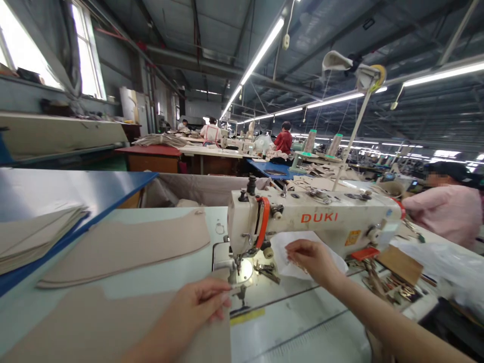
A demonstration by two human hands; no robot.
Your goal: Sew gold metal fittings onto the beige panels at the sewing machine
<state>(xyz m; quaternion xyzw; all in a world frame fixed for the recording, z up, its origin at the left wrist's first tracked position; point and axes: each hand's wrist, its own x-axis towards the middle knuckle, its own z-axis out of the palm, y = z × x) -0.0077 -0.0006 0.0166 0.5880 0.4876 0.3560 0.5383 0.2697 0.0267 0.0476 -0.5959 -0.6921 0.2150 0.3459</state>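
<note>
Curling over the edge of the cloth point(212, 339) near the needle point(239, 268), the left hand point(202, 301) is nearly closed, its grip unclear! Cloth's flat on the table point(298, 322); the right hand point(312, 258) bunches its fingers by the sheet point(280, 251), holding what, can't tell.

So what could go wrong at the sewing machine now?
The left hand is close to the needle, so a finger might get pricked if the machine runs. The cloth under that hand might slide crooked, because the right hand is away from it. The right hand is also by the white sheet and could knock it.
</note>
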